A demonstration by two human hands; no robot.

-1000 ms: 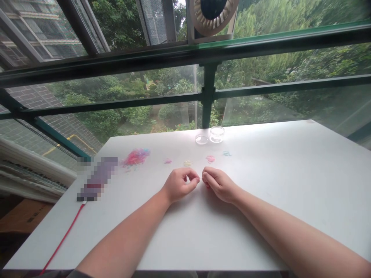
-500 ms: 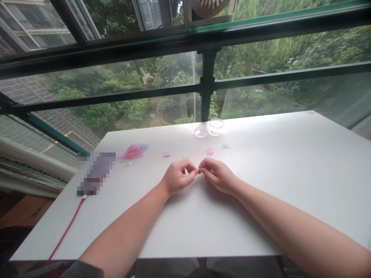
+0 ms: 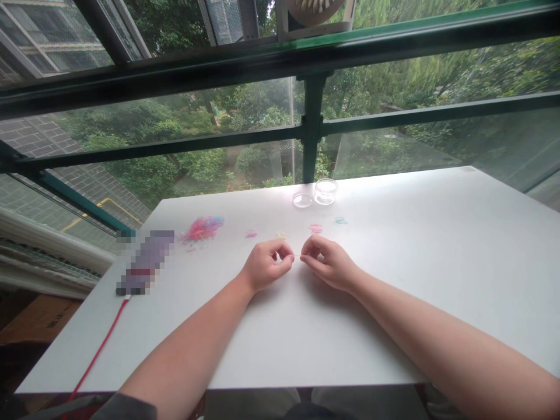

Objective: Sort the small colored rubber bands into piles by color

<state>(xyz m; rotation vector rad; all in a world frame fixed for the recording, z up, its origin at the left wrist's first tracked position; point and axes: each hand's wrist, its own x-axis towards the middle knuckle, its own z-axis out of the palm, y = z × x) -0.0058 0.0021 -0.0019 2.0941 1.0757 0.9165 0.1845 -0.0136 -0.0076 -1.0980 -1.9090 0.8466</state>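
Observation:
A thin, pale rubber band [image 3: 297, 255] is stretched across the small gap between my two hands. One end is pinched in the thumb and fingertips of my left hand [image 3: 269, 265]. My right hand [image 3: 327, 262] pinches the other end the same way. Just beyond my fingers lie a yellow bunch of bands [image 3: 281, 235] and a pink bunch [image 3: 315, 228]. Farther off are a teal bunch [image 3: 340, 220] at the right and a purple-pink one [image 3: 251, 233] at the left. A larger mixed heap of colourful bands [image 3: 203, 228] spreads on the left.
A clear round jar [image 3: 326, 192] and its clear lid [image 3: 303, 200] stand near the far edge of the white table [image 3: 437, 262]. At the left lies a blurred-out device [image 3: 146, 262] with a red cable [image 3: 100, 348]. Green window bars [image 3: 311, 128] rise behind the table.
My hands have drawn slightly apart from touching fingertips, and the pale rubber band now shows taut between them. The bunches, jar and lid have stayed in place.

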